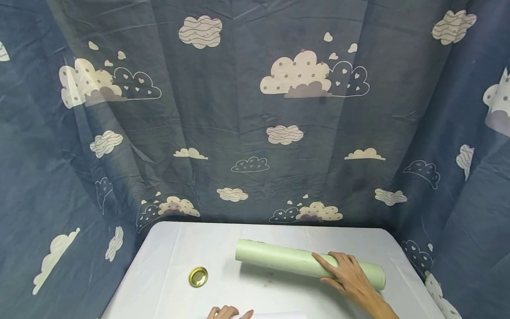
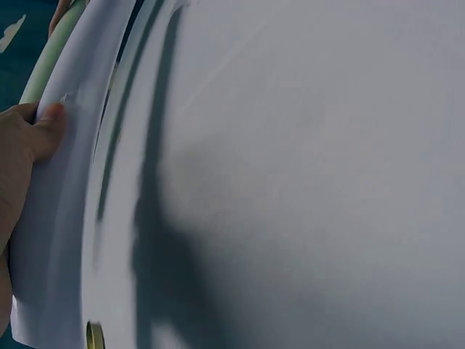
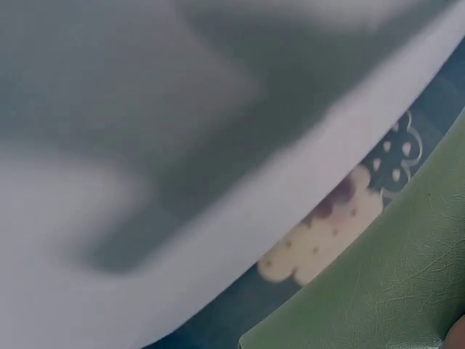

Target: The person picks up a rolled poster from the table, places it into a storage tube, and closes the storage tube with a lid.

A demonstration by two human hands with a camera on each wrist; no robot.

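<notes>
Paper first: my left hand point(image 1: 229, 313) sits at the near edge of the worktop point(image 1: 167, 266), thumb and fingers pinching a white sheet point(image 2: 54, 240). The sheet bows up in a smooth curve in the left wrist view; thin, matte, uncreased.

Just beyond and to the left of that hand lies a small gold lid point(image 1: 198, 276), round, shiny metal, shallow rim, flat on the cloth and untouched.

Farther out, my right hand point(image 1: 348, 277) rests on the pale green roll point(image 1: 295, 260), fingers spread and straight over its top, palm pressing rather than gripping. The roll lies on its side across the worktop, still wound tight, its open end well off to that hand's left. Surface looks like leatherette, with fine creased grain up close. I judge the work barely begun: roll not unrolled, sheet only lifted.

Worktop cover is plain white cloth. Behind everything hangs a blue cloud-print curtain point(image 1: 247, 110), wrinkled fabric.
</notes>
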